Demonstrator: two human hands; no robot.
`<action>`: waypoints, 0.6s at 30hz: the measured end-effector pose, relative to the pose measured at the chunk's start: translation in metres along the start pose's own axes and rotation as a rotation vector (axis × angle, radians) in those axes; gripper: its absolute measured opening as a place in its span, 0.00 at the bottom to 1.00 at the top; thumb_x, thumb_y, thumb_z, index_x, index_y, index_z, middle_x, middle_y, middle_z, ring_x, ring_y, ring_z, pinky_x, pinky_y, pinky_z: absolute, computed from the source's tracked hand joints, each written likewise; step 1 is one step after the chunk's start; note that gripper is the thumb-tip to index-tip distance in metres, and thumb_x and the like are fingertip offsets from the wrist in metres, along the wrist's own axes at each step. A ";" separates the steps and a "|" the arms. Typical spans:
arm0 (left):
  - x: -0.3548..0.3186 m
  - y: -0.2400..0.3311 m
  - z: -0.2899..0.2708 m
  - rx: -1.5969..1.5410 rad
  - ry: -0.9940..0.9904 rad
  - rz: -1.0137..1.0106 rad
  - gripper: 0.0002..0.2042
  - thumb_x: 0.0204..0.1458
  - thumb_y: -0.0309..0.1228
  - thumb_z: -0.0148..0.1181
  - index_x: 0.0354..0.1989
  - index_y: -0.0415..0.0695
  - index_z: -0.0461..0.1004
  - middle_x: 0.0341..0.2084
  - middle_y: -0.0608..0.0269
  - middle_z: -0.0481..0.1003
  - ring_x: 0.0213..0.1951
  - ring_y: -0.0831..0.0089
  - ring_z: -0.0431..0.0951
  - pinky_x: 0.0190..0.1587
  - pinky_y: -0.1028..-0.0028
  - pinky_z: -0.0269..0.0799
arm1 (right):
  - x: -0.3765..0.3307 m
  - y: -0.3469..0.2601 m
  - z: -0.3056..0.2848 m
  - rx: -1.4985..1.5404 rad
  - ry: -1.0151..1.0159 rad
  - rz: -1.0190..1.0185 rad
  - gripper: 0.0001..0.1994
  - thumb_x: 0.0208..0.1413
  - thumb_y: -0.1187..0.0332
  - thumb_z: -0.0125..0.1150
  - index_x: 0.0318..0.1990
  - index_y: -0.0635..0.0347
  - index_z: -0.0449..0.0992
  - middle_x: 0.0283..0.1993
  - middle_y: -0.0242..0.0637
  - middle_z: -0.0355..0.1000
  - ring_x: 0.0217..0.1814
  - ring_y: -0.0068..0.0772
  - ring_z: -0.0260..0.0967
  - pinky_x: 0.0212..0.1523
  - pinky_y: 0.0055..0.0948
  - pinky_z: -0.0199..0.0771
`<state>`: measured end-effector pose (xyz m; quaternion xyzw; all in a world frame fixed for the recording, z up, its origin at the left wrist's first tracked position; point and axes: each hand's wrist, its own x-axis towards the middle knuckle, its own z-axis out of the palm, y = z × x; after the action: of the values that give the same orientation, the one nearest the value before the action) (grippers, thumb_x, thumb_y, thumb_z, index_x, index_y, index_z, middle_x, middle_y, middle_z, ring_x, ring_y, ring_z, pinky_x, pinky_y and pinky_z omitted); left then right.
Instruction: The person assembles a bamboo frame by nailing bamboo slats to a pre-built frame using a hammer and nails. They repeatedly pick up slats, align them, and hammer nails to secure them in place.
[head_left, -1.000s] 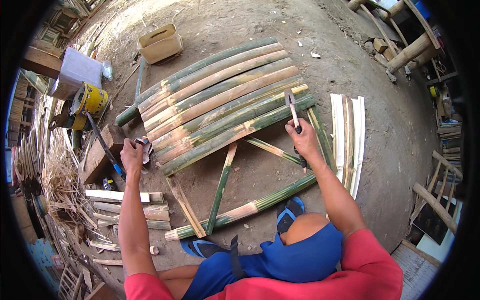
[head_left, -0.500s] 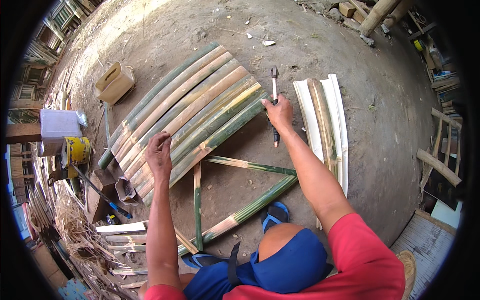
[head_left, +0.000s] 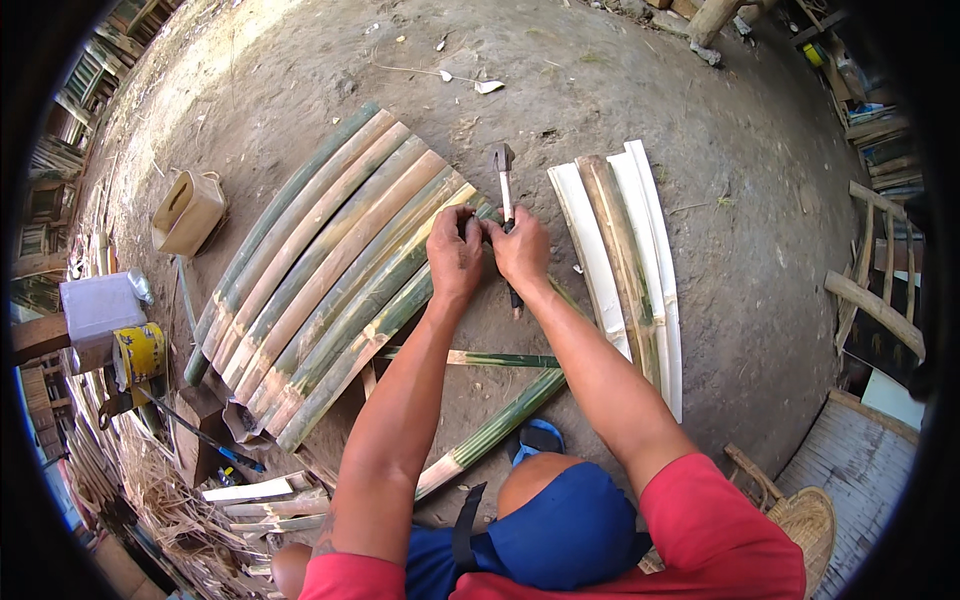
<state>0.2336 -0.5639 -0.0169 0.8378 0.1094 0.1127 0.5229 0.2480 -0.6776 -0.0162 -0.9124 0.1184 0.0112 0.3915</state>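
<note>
Split bamboo slats (head_left: 330, 260), green and tan, lie side by side as a panel across bamboo poles. My left hand (head_left: 456, 258) is at the panel's right corner with its fingers pinched together. Beside it, my right hand (head_left: 522, 252) has its fingertips drawn together close to the left ones. Whatever lies between the fingers of either hand is too small or hidden to name. A hammer (head_left: 504, 187) with a dark head and black-wrapped grip runs beneath my right hand, which hides part of the handle. A green bamboo pole (head_left: 505, 418) shows below the panel.
Pale split bamboo pieces (head_left: 628, 225) lie to the right. On the left are a beige container (head_left: 188, 215), a yellow tin (head_left: 140, 355), a white box (head_left: 102, 315) and a long blue-handled tool (head_left: 238, 458). Bamboo scraps (head_left: 270, 508) lie near my left leg.
My left hand has moved right from the panel's middle to its right corner, beside my right hand. My right hand stays near that corner. The whole view has shifted a little.
</note>
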 end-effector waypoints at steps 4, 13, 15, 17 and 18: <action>-0.001 -0.008 0.000 -0.002 -0.015 -0.036 0.07 0.57 0.28 0.66 0.42 0.41 0.80 0.31 0.58 0.81 0.30 0.71 0.80 0.37 0.71 0.77 | 0.004 0.005 -0.017 0.144 -0.101 -0.013 0.20 0.55 0.56 0.72 0.45 0.62 0.78 0.36 0.51 0.79 0.41 0.60 0.79 0.41 0.50 0.76; 0.001 0.000 -0.002 0.156 -0.149 0.034 0.09 0.55 0.31 0.69 0.40 0.41 0.80 0.33 0.57 0.74 0.32 0.62 0.78 0.38 0.65 0.75 | -0.091 0.021 -0.126 0.022 -0.353 -0.080 0.18 0.73 0.62 0.45 0.63 0.64 0.63 0.37 0.58 0.75 0.39 0.69 0.74 0.40 0.56 0.72; 0.001 0.002 -0.001 0.173 -0.151 0.036 0.08 0.55 0.32 0.68 0.39 0.42 0.80 0.34 0.56 0.74 0.33 0.58 0.79 0.38 0.63 0.75 | -0.103 0.012 -0.136 0.116 -0.333 -0.151 0.17 0.72 0.64 0.47 0.61 0.65 0.64 0.35 0.59 0.74 0.38 0.70 0.74 0.39 0.57 0.72; 0.001 0.002 -0.001 0.158 -0.135 0.060 0.07 0.55 0.32 0.68 0.38 0.44 0.80 0.35 0.54 0.76 0.33 0.51 0.80 0.38 0.60 0.76 | -0.102 0.001 -0.133 0.189 -0.273 -0.250 0.16 0.71 0.65 0.48 0.60 0.65 0.64 0.34 0.61 0.74 0.37 0.72 0.73 0.38 0.57 0.72; 0.001 0.001 -0.001 0.169 -0.138 0.060 0.07 0.55 0.32 0.68 0.38 0.43 0.81 0.35 0.54 0.76 0.34 0.51 0.80 0.38 0.60 0.76 | -0.099 -0.002 -0.129 0.197 -0.233 -0.298 0.15 0.71 0.66 0.48 0.59 0.64 0.65 0.34 0.61 0.74 0.36 0.72 0.73 0.37 0.58 0.72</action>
<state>0.2340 -0.5637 -0.0154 0.8876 0.0569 0.0607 0.4529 0.1425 -0.7476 0.0859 -0.8697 -0.0631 0.0469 0.4872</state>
